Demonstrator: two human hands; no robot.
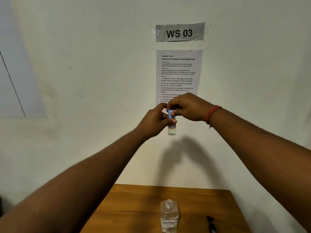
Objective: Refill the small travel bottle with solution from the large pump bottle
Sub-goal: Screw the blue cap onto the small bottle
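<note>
I hold the small clear travel bottle [171, 130] upright, raised in front of the wall, with some clear liquid in its bottom. My left hand [154, 122] grips its body. My right hand [186, 107] pinches the blue cap [170, 113] that sits on the bottle's top. Down on the wooden table [134, 209] stands the large clear bottle [169, 216], its neck open with no pump or cap on it, and a handwritten white label on its front.
A black object [211, 223], perhaps the pump top, lies on the table right of the large bottle. On the wall behind hang a "WS 03" sign [179, 32] and a printed task sheet [178, 73]. The table's back edge meets the wall.
</note>
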